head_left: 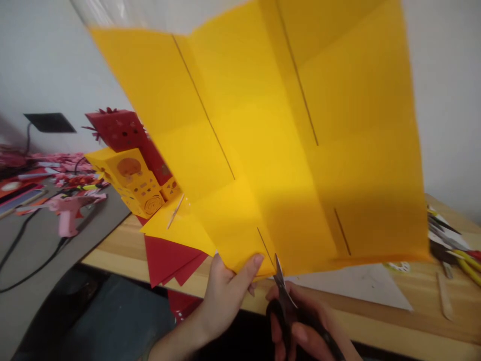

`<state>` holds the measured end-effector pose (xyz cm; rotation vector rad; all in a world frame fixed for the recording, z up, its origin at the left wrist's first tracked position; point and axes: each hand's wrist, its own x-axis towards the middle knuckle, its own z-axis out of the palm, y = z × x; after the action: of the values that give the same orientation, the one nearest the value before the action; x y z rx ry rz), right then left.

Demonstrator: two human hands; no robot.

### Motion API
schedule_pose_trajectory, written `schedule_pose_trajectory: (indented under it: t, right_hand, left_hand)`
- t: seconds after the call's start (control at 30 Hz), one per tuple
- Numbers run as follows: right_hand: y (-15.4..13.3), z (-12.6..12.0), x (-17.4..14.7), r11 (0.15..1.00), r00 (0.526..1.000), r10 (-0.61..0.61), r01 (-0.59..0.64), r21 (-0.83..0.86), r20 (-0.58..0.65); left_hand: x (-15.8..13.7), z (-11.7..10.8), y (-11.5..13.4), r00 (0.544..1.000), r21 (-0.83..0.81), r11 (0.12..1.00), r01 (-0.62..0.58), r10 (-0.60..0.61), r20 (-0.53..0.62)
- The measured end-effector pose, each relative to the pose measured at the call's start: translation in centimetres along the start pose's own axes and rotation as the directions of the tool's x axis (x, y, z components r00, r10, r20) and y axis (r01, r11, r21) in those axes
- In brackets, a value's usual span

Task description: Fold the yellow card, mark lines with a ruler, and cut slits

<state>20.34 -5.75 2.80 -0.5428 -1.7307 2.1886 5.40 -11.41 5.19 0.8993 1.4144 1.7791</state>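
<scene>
A large sheet of yellow paper (259, 130) with fold creases and several dark straight lines fills the middle of the head view, held up above the table. My left hand (229, 291) pinches its lower edge, thumb on the near face. Just to the right, my right hand (304, 321) has its fingers in the handles of black-handled scissors (283, 296). The scissor blades are at the sheet's bottom edge, beside the lower end of a short dark line. Whether the blades have the paper between them is hard to tell.
Yellow and red decorated paper boxes (137, 180) stand at the left, near red paper (169, 258) on the wooden table (116, 245). A pink glue gun (69, 208) lies on the grey table. Right of the sheet are a wooden stick (444, 296) and yellow-handled tools (468, 263).
</scene>
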Motion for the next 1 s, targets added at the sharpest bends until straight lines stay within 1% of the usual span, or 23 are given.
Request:
schedule_pose_trajectory:
  t: [0.1,0.17,0.3,0.4,0.47,0.53,0.6,0.77,0.9,1.0]
  right_hand:
    - [0.1,0.0,0.6,0.973,0.987,-0.036,-0.001,-0.231,-0.157]
    - [0.0,0.1,0.8,0.959,0.977,-0.046,-0.015,-0.284,-0.209]
    - [0.0,0.3,0.7,0.976,0.968,-0.084,0.032,-0.216,-0.236]
    - [0.3,0.2,0.7,0.992,0.974,-0.094,0.074,-0.104,-0.207]
    - [0.5,0.1,0.7,0.996,0.982,-0.083,0.079,-0.027,-0.171]
    - [0.7,-0.1,0.7,0.997,0.988,-0.072,0.074,0.012,-0.136]
    - [0.7,-0.1,0.7,0.998,0.988,-0.069,0.067,-0.014,-0.14]
    - [-0.1,0.2,0.6,0.982,0.972,-0.085,0.045,-0.183,-0.22]
    - [-0.9,0.7,0.5,0.979,0.962,-0.07,0.016,-0.203,-0.263]
    - [-1.1,0.9,0.4,0.981,0.958,-0.075,0.021,-0.195,-0.278]
  left_hand:
    - [0.4,0.1,-0.2,0.994,-0.094,0.99,0.104,-0.1,0.045]
    - [0.6,0.1,-0.4,0.99,-0.125,0.983,0.137,-0.131,0.058]
    - [0.7,0.0,-0.7,0.988,-0.129,0.981,0.144,-0.135,0.076]
    - [0.6,-0.1,-0.8,0.986,-0.134,0.982,0.13,-0.114,0.121]
    - [0.6,-0.2,-0.8,0.984,-0.128,0.984,0.124,-0.105,0.145]
    - [0.5,-0.2,-0.7,0.983,-0.122,0.985,0.125,-0.105,0.152]
    - [0.5,-0.1,-0.7,0.984,-0.134,0.982,0.132,-0.113,0.14]
    - [0.4,0.0,-0.6,0.985,-0.173,0.972,0.158,-0.142,0.098]
    - [0.4,0.0,-0.6,0.99,-0.154,0.981,0.115,-0.1,0.103]
    - [0.4,-0.1,-0.5,0.991,-0.134,0.988,0.075,-0.06,0.117]
